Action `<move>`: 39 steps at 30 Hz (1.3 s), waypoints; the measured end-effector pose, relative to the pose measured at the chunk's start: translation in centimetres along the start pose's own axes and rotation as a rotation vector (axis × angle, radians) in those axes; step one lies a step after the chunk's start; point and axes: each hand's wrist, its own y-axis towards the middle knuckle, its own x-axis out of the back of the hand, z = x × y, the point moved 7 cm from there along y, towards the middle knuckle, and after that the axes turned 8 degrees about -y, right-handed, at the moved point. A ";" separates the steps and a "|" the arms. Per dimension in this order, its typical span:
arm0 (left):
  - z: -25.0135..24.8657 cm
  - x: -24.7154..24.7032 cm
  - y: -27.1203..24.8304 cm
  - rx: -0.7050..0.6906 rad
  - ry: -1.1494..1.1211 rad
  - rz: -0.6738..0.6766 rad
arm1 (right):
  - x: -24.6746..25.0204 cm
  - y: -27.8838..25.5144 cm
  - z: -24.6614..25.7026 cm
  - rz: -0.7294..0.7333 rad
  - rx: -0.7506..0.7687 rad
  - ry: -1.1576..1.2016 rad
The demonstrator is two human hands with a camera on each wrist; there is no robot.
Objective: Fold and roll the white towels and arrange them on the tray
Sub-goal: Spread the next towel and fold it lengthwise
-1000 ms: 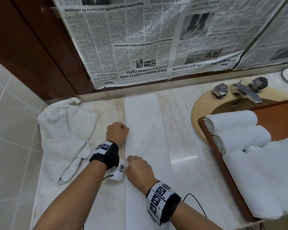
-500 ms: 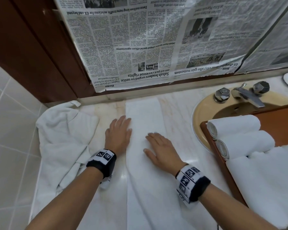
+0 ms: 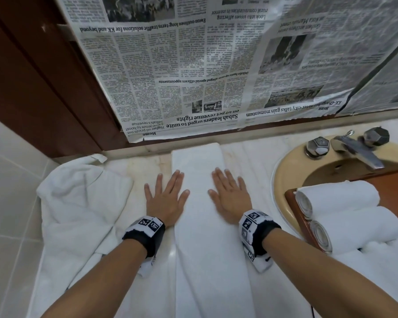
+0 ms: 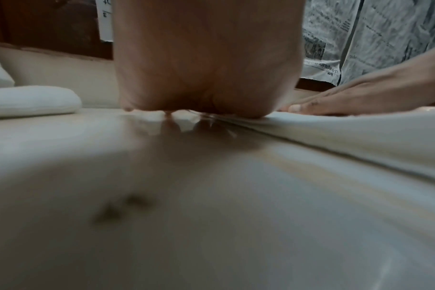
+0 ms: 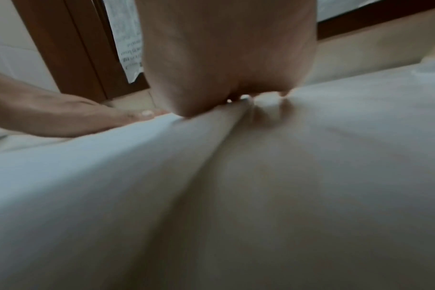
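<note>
A white towel [image 3: 200,226], folded into a long narrow strip, lies on the marble counter and runs from the back wall toward me. My left hand [image 3: 166,198] presses flat on its left edge, partly on the counter, fingers straight. My right hand [image 3: 229,196] lies flat on its right side, fingers spread. The wooden tray [image 3: 295,216] sits over the sink at the right and holds two rolled white towels [image 3: 338,198] [image 3: 359,228]. In the left wrist view my palm [image 4: 206,58] meets the towel's edge [image 4: 335,135]; the right wrist view shows my palm [image 5: 226,49] on the cloth [image 5: 261,176].
A crumpled white towel [image 3: 78,207] lies on the counter at the left, against the tiled wall. More white cloth [image 3: 377,271] spreads over the tray's near part. The beige sink [image 3: 285,171] with a chrome tap [image 3: 354,150] is at the right. Newspaper [image 3: 193,65] covers the wall behind.
Both hands went from fists at the towel's near part to flat palms, then slid farther along the strip toward the wall. The towel now lies flatter.
</note>
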 end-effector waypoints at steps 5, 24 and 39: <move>-1.8 0.9 2.3 -0.054 -0.084 -0.054 | 1.0 2.6 2.6 -0.067 0.119 0.013; -0.5 2.6 3.1 0.162 -0.271 0.028 | 1.4 -4.3 -1.3 -0.025 -0.010 0.202; -0.9 -1.0 -3.5 0.013 -0.031 0.237 | -0.6 -3.9 -1.6 0.084 -0.003 -0.026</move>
